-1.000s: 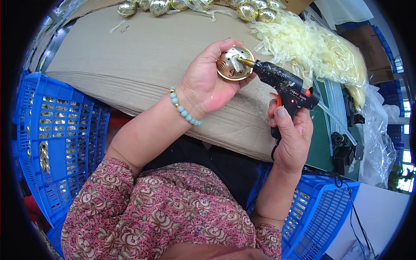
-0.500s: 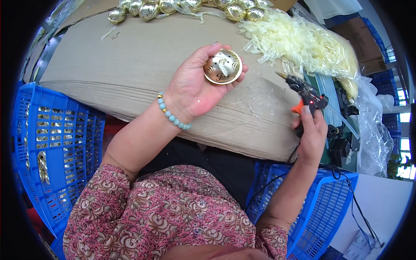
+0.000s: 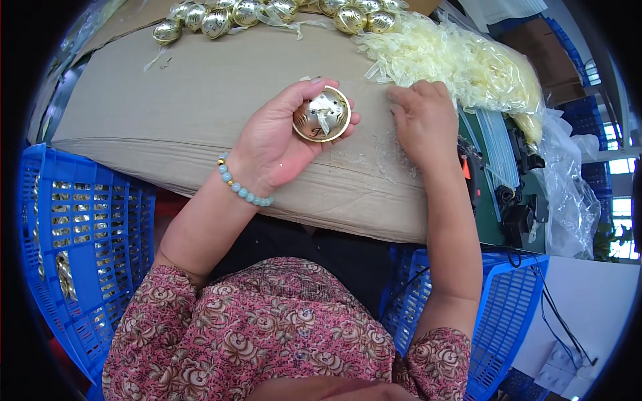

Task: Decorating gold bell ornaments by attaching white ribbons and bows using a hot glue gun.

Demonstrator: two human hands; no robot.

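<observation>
1. Lowest in the frame is a pink shirt [image 3: 267,327] with flowers on it.
2. A blue basket [image 3: 81,267] stands at the lower left, with shiny gold things inside. One more blue basket [image 3: 513,294] is at the lower right.
3. The left hand [image 3: 277,140] is in the middle of the frame, palm up. Its fingers curl around a gold ball [image 3: 307,123] and hold it. A pale bow [image 3: 324,112] sits on the ball. Blue beads [image 3: 244,192] go round the wrist.
4. The right hand [image 3: 426,120] is right of the middle, with its back up and its fingers bent. I cannot tell if it pinches anything. Its fingertips are at the edge of a pile of pale ribbons [image 3: 428,57].
5. A glue gun [image 3: 466,167] lies partly hidden behind the right arm, with clear sticks [image 3: 498,144] next to it.
6. More gold balls [image 3: 217,24] sit along the top, on brown cardboard [image 3: 160,93].
</observation>
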